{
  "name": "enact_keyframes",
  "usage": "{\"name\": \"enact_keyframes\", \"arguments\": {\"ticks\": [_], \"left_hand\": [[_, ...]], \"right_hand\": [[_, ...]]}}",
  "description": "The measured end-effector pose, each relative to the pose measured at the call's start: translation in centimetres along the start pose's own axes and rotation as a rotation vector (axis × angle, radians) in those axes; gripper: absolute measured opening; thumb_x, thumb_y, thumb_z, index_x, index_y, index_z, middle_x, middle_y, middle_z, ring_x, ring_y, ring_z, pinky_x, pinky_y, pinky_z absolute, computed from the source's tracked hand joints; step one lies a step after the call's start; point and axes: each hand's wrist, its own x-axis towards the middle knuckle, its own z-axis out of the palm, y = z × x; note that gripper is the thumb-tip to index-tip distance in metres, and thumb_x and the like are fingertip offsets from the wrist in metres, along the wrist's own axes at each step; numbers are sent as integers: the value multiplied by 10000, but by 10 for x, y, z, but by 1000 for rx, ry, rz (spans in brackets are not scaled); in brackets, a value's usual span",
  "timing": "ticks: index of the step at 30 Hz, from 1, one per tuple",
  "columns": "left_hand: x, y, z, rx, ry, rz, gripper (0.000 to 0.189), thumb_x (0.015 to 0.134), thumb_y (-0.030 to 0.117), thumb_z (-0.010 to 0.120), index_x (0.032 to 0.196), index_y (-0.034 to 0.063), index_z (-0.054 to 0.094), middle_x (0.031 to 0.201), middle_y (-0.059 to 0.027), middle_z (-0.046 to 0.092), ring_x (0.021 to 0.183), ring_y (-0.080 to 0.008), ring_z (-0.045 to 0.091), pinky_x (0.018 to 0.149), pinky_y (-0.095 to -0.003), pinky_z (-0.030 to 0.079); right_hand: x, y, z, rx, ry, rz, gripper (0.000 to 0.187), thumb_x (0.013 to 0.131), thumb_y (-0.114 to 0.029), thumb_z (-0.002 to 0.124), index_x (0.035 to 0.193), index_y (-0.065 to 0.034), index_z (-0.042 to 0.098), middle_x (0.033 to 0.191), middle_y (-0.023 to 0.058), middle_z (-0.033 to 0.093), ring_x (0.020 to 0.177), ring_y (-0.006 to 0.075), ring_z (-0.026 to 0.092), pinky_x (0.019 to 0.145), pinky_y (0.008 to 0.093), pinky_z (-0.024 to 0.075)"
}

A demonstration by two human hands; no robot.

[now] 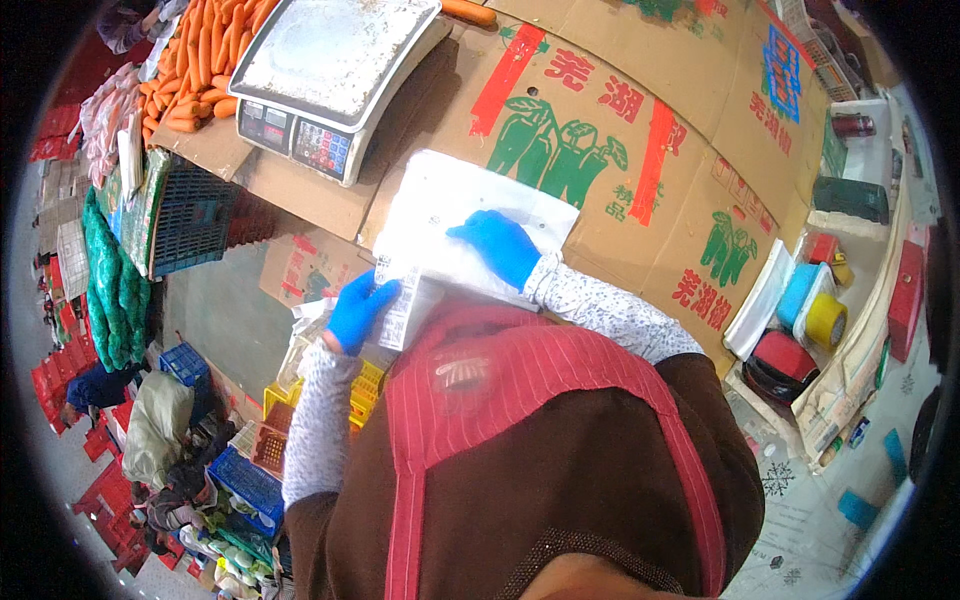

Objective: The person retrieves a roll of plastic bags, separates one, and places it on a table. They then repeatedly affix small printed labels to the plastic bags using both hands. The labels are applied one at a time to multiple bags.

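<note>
My left hand (360,310), in a blue glove, grips a strip of white printed labels (400,307) between thumb and fingers. My right hand (498,246), also gloved in blue, rests on a stack of flat white plastic bags (450,187) with its fingers bent; whether it pinches a bag I cannot tell. The bags lie on flattened cardboard (600,247) along the near edge, close to my red striped apron (480,375). Beyond them, at the upper left, stands a digital scale (337,60) with a soiled, bare pan.
Carrots (202,45) are heaped left of the scale, and one carrot (469,11) lies behind it. A foam box (847,330) on the right holds rolls of tape (825,319). Stacked crates (191,217) and a green net sack (112,285) stand at the left.
</note>
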Motion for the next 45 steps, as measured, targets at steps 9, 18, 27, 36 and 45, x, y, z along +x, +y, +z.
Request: {"name": "enact_keyframes", "arguments": {"ticks": [9, 18, 27, 36, 45], "left_hand": [[63, -32, 39, 228, 354, 167, 356, 846, 191, 686, 1120, -23, 611, 947, -61, 658, 846, -142, 599, 760, -292, 492], [50, -20, 0, 498, -5, 12, 377, 794, 339, 742, 893, -19, 675, 757, -49, 646, 680, -116, 569, 612, -301, 456], [43, -26, 32, -20, 222, 386, 334, 880, 144, 629, 1169, -17, 589, 1039, -85, 666, 877, -156, 626, 784, -298, 507], [53, -8, 16, 400, -54, -67, 394, 799, 310, 744, 1009, -19, 683, 839, -68, 692, 720, -148, 637, 634, -307, 504], [12, -24, 21, -262, -13, 173, 441, 907, 87, 580, 1317, -23, 458, 1248, -100, 566, 1120, -161, 536, 961, -293, 434]], "right_hand": [[41, 5, -66, 382, 376, 177, 241, 909, -91, 498, 1087, -36, 651, 1044, 123, 629, 919, 242, 595, 872, 360, 468], [2, -3, -11, -123, -89, -116, 337, 871, -109, 512, 1187, -149, 622, 940, 109, 570, 847, 278, 576, 762, 393, 481], [41, 2, -65, 328, 457, 287, 256, 944, -105, 472, 1119, -45, 649, 982, 157, 634, 886, 230, 589, 824, 353, 476], [6, -14, -26, -134, -189, -126, 336, 870, -111, 520, 1187, -153, 626, 917, 120, 583, 864, 276, 589, 783, 391, 492], [24, 3, -40, 299, 153, 33, 214, 883, -187, 578, 1057, -118, 682, 1005, 127, 624, 918, 280, 593, 834, 398, 468]]}}
